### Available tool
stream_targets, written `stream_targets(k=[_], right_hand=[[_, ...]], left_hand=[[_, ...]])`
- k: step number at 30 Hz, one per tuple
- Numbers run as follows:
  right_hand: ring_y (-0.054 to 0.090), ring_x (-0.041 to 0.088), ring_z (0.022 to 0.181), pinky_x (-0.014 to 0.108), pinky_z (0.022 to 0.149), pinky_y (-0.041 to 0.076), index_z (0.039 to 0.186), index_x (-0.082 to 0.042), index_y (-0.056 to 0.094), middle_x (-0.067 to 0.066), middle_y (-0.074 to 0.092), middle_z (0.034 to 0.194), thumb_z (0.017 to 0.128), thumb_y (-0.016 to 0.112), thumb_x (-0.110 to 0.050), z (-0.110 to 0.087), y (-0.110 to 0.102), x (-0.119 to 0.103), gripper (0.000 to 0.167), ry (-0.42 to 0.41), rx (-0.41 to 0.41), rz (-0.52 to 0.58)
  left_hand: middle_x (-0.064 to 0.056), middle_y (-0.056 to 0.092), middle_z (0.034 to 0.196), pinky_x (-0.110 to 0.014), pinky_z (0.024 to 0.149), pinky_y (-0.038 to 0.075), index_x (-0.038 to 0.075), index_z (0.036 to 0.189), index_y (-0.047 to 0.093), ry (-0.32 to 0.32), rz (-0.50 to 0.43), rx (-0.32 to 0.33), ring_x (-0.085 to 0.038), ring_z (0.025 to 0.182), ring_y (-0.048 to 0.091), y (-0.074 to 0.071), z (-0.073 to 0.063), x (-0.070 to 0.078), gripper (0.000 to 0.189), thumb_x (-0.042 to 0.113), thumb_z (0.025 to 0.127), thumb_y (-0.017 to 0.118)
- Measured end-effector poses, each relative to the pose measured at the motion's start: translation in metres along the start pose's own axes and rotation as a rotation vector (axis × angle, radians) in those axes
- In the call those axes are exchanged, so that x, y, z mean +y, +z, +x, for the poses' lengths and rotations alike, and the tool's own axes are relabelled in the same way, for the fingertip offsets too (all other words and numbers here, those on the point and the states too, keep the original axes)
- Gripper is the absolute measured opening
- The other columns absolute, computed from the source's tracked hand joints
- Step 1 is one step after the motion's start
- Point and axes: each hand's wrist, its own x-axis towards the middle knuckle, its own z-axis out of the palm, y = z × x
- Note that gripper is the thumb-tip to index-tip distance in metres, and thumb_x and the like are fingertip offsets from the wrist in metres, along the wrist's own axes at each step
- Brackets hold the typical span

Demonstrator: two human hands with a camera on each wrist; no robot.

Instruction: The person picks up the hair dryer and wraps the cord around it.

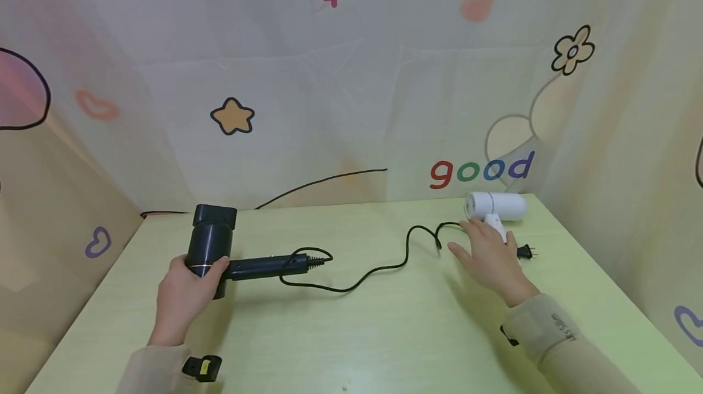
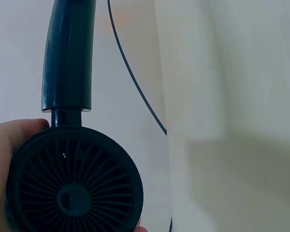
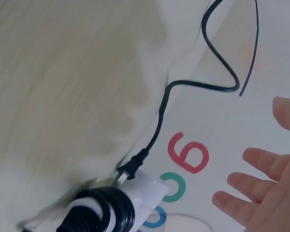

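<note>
My left hand (image 1: 187,293) grips a black hair dryer (image 1: 211,241) round its barrel, with the handle pointing right. In the left wrist view, the dryer's round ribbed vent (image 2: 75,198) faces the camera, and part of the hand is hidden behind it. A black cord (image 1: 379,269) loops by the handle end and runs right across the table. My right hand (image 1: 489,257) has its fingers extended and holds nothing. It overlaps the handle of a white hair dryer (image 1: 508,206) in the head view. In the right wrist view, a black plug (image 3: 133,164) shows beside black coils (image 3: 113,208).
The pale table (image 1: 340,339) has a patterned curtain (image 1: 307,77) behind it and more curtain at both sides. Another view of a black two-prong plug (image 1: 525,252) appears right of my right hand, near the table's right edge.
</note>
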Motion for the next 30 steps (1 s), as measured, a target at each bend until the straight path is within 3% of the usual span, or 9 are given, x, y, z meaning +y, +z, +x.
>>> stream_targets(k=[30], right_hand=[[0.032,0.04,0.136,0.067,0.107,0.011,0.139,-0.006,0.045,0.018,0.037,0.148,0.093,0.054,-0.042,0.004,0.04,-0.054,0.059,-0.11,-0.011,-0.01]], left_hand=[[-0.032,0.053,0.117,-0.034,0.06,0.049,-0.013,0.139,0.025,0.049,-0.032,-0.002,-0.04,0.093,0.059,0.0,-0.004,0.028,0.09,0.054,0.087,0.055]])
